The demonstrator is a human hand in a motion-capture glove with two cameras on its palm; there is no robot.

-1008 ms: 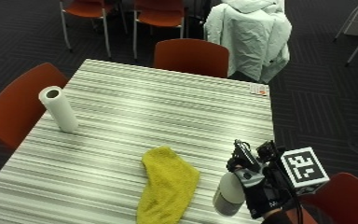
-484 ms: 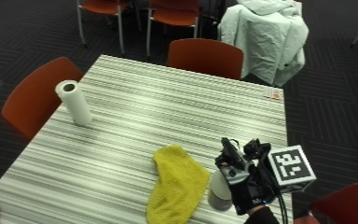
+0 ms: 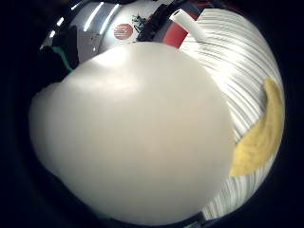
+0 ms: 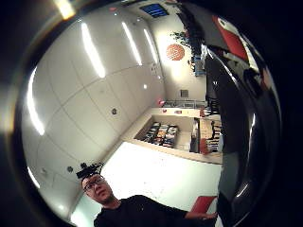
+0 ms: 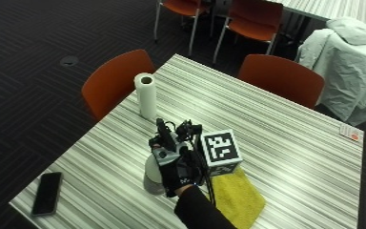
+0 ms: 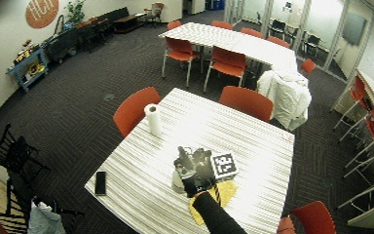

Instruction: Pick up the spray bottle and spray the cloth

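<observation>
A pale spray bottle [image 5: 152, 175] with a black head stands at the near part of the striped table [image 5: 278, 119]. My gloved right hand [image 5: 178, 168] grips it round the upper body, fingers curled by the trigger. The yellow cloth [image 5: 238, 198] lies flat on the table just beside the bottle, under my forearm. In the little finger side palm view the bottle's pale body [image 3: 133, 137] fills most of the picture, with the cloth [image 3: 260, 135] on the table beyond it. The wide outside view shows the hand [image 6: 193, 176], the bottle [image 6: 178, 181] and the cloth [image 6: 222, 193] together.
A paper towel roll [image 5: 147, 95] stands upright near the table's edge by an orange chair [image 5: 116, 78]. A dark phone [image 5: 46, 193] lies at the near corner. A small card [image 5: 350, 133] sits at the far edge. A second chair [image 5: 281, 78] faces the far side.
The outside camera has swung round the table, so the whole picture has shifted. My hand still grips the bottle beside the cloth; neither has clearly moved.
</observation>
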